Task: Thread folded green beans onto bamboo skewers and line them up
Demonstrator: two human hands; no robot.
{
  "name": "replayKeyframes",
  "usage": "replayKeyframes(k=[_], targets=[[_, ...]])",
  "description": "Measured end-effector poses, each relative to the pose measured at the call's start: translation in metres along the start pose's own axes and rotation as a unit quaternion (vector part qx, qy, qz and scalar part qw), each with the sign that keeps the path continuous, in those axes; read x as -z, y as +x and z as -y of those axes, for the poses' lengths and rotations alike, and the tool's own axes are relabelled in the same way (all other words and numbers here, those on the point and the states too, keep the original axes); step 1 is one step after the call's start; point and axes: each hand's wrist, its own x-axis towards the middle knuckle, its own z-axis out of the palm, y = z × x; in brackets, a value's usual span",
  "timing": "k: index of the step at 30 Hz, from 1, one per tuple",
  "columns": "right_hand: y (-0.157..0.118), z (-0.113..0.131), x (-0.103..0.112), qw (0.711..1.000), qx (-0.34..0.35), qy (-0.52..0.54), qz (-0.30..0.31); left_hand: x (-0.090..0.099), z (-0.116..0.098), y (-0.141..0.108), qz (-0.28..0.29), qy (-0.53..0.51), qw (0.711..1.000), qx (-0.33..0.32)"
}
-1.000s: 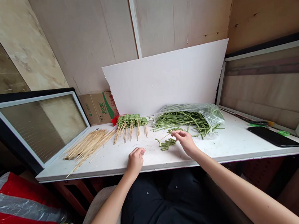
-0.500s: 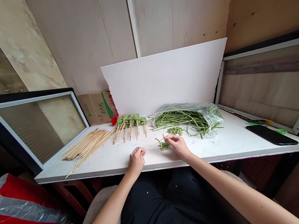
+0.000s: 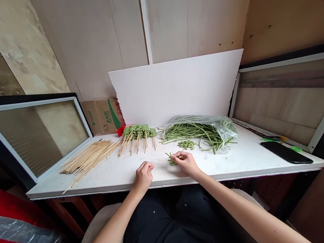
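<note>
My right hand (image 3: 187,162) is closed in a pinch, its fingertips at a small pile of cut green bean pieces (image 3: 171,161) near the table's front edge. The fingers cover part of the pile, and I cannot make out what is between them. To its left, my left hand (image 3: 143,175) rests low over the tabletop with fingers curled; whatever it may hold is hidden. Beyond the right hand lies a heap of short bean bits (image 3: 186,145). Long green beans (image 3: 188,131) spill from a clear plastic bag (image 3: 226,125) behind it.
Bare bamboo skewers (image 3: 91,157) lie on the left of the white table (image 3: 105,185). Skewered bean pieces (image 3: 136,131) are stacked at the back. A white board (image 3: 176,90) and cardboard box (image 3: 102,117) stand behind. A black phone (image 3: 286,152) and scissors (image 3: 270,136) lie at right.
My right hand has lowered slightly toward the small bean pile, covering more of it. My left hand stays curled in about the same place. The camera view has shifted a little.
</note>
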Motion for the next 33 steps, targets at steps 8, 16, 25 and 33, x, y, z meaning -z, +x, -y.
replayKeyframes(k=[8, 16, 25, 33], targets=[[0.004, 0.02, 0.019, 0.991, 0.043, -0.11, 0.058, 0.001, 0.003, 0.004, -0.007, 0.006, 0.998, 0.065], [0.005, 0.025, 0.035, 0.862, 0.221, -0.413, 0.192, 0.001, 0.003, 0.005, -0.014, 0.008, 0.996, 0.091], [0.006, 0.011, 0.028, 0.82, 0.215, -0.505, 0.163, 0.002, 0.002, 0.006, -0.007, 0.011, 0.996, 0.09], [0.027, -0.009, 0.053, 0.995, 0.025, -0.091, -0.019, 0.002, 0.002, 0.006, -0.008, 0.019, 0.996, 0.092]])
